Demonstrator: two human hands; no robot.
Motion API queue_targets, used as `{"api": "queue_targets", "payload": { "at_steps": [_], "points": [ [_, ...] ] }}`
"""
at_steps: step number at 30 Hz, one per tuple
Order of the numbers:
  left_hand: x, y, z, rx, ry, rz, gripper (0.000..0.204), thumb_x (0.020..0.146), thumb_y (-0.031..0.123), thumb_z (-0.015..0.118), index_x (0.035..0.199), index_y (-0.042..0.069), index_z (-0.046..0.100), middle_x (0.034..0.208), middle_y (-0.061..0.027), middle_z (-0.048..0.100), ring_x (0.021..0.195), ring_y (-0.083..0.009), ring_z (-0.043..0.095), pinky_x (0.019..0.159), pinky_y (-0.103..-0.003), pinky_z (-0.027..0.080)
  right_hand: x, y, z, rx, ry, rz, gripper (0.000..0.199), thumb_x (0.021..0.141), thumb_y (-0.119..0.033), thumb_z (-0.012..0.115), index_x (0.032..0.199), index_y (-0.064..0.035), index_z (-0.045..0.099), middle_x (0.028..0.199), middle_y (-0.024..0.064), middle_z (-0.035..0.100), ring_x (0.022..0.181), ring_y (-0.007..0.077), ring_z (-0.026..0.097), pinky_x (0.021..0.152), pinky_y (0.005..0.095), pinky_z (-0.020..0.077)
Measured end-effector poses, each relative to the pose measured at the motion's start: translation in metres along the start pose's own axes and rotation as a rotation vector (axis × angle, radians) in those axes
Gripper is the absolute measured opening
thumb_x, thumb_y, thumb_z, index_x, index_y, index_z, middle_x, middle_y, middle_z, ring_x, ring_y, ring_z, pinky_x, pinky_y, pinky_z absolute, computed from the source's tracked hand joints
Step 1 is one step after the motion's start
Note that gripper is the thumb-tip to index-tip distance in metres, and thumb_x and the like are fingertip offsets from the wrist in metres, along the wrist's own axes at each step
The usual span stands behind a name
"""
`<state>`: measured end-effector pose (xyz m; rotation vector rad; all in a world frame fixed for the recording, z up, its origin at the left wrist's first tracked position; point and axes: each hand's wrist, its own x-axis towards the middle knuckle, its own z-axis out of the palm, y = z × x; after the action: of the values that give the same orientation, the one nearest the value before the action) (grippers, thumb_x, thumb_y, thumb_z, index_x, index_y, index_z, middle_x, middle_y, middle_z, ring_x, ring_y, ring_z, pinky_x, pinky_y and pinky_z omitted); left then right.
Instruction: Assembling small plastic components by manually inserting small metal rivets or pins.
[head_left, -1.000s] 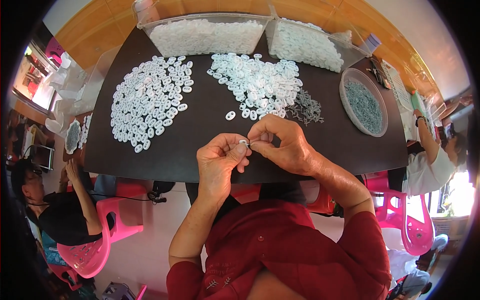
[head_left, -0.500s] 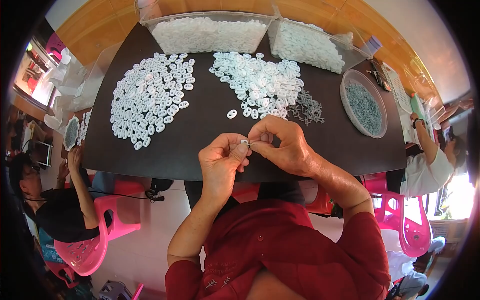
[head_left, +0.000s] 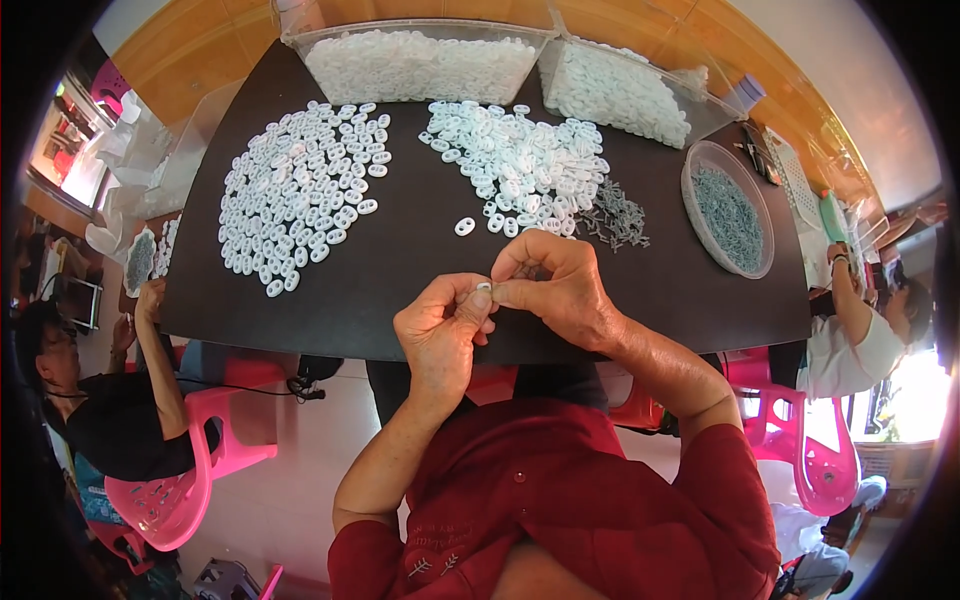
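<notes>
Near the table's front edge my left hand point(head_left: 438, 330) pinches a small white oval plastic piece point(head_left: 484, 286) between thumb and fingers. My right hand point(head_left: 562, 292) meets it there, thumb and forefinger pressed together against the piece; whatever they grip is hidden. Just beyond lies a heap of white two-holed oval pieces point(head_left: 520, 165), with one loose oval piece point(head_left: 465, 227) at its near left. Small grey screw-like parts point(head_left: 615, 215) are piled against that heap's right side. Farther left spreads another batch of white oval pieces point(head_left: 290, 190).
Two clear bins, a left one point(head_left: 420, 24) and a right one point(head_left: 715, 127), hold white pieces along the dark table's point(head_left: 405, 230) back. A round tub point(head_left: 771, 245) of grey parts stands right. People sit either side, on pink chairs point(head_left: 205, 470).
The right fingertips have closed in on the white piece and now cover more of it. Both hands have shifted very slightly left; the heaps look the same.
</notes>
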<state>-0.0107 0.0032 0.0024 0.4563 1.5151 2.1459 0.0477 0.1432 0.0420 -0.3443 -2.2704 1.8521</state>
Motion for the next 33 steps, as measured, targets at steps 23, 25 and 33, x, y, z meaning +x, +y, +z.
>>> {"api": "queue_targets", "payload": {
  "at_steps": [23,25,33],
  "points": [
    [0.02,0.009,-0.021,-0.228,0.132,-0.07,0.012,0.086,0.004,0.061,0.094,-0.006,0.062,0.076,-0.011,0.063,0.053,-0.0125,0.055,0.047,-0.024,0.044,0.08,0.033,-0.005,-1.033,-0.074,-0.835,0.013,0.065,-0.002,0.065,0.077,-0.0061,0.062,0.074,0.0087,0.053,0.075,0.0261,0.051,0.065,0.0357,0.0402],
    [0.021,0.009,-0.021,-0.255,0.131,-0.059,0.011,0.086,0.001,0.06,0.095,-0.006,0.062,0.076,-0.0123,0.064,0.055,-0.0119,0.057,0.046,-0.023,0.045,0.079,0.029,-0.004,-1.056,-0.086,-0.87,0.011,0.068,-0.002,0.064,0.078,-0.0062,0.062,0.072,0.0086,0.051,0.073,0.0266,0.05,0.063,0.0374,0.0408],
    [0.018,0.008,-0.017,-0.217,0.119,0.015,0.017,0.086,0.0,0.059,0.101,-0.007,0.06,0.076,-0.0139,0.064,0.055,-0.0132,0.057,0.046,-0.023,0.045,0.051,0.008,-0.001,-0.233,-0.081,-0.28,0.011,0.079,-0.003,0.06,0.087,0.0007,0.065,0.073,0.0086,0.063,0.068,0.0171,0.06,0.061,0.0286,0.047]
  ]
}}
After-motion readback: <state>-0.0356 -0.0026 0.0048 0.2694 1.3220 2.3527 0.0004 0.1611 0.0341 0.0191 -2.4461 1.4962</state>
